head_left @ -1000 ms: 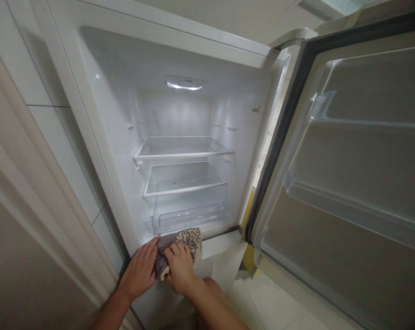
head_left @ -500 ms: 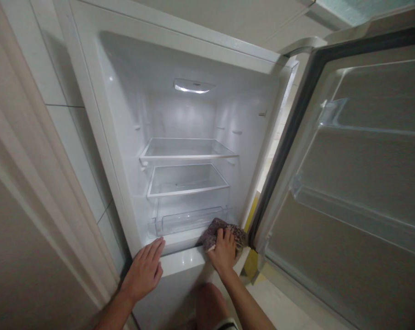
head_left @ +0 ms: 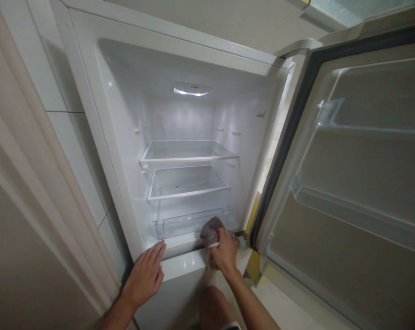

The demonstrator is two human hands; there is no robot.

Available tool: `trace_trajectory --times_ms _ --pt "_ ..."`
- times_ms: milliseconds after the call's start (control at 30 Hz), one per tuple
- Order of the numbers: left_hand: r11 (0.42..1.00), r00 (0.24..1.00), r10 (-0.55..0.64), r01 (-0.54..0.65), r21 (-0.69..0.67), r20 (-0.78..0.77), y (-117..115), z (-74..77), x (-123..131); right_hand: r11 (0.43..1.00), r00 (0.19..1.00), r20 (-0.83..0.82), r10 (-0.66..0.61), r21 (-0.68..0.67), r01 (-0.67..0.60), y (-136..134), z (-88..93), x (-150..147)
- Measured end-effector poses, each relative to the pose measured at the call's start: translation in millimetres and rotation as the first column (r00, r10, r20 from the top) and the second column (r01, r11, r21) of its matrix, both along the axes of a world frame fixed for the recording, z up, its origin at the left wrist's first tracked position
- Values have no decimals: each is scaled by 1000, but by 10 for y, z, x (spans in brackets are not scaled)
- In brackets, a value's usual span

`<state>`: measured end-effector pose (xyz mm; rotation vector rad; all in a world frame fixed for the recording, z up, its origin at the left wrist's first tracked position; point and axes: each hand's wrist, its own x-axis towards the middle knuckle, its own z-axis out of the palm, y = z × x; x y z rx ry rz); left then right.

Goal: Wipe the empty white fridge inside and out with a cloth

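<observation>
right hand (head_left: pixel 224 251) is clenching a bunched cloth (head_left: pixel 210 230) onto the right end of the fridge sill (head_left: pixel 183 263); left hand (head_left: pixel 146 275) is bracing flat, fingers open, at its left end.

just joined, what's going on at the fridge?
A person is at an open fridge. Their right hand bunches a patterned cloth against the lower front ledge, near the door hinge, in front of the clear drawer. The left hand lies flat on the ledge's left end. The door stands wide open to the right.
</observation>
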<state>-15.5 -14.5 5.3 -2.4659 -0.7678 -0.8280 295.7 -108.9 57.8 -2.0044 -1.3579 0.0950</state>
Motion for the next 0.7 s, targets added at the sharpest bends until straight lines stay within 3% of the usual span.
trace_trajectory --times_ms 33,100,167,233,300,367,467,600,700 --pt "1000 1000 0 0 2 6 2 -5 2 989 990 -79 -120 73 126 -41 85 171" --pt "1000 1000 2 -2 9 10 13 -27 0 934 963 -157 -220 251 254 -68 351 384" --pt "1000 1000 2 -3 21 13 27 -54 -3 868 973 -73 -221 440 230 26 733 430" --pt "999 1000 12 -12 34 15 34 -72 -6 853 965 104 -241 497 160 282 1167 380" --pt "999 1000 26 -26 45 9 32 -78 -8 928 931 287 -225 355 114 695 1553 328" --pt "998 999 43 -43 52 -3 25 -77 -9 996 917 390 -84 60 66 1206 1810 344" --pt "995 997 68 -66 71 -25 21 -81 -16 970 918 375 132 -241 -41 1977 1937 488" --pt "993 995 87 -83 80 -50 21 -98 -11 945 910 352 220 -308 -109 2780 1898 597" --pt "993 993 109 -107 50 -40 2 -98 14 941 894 371 253 -310 -138 3193 1874 372"
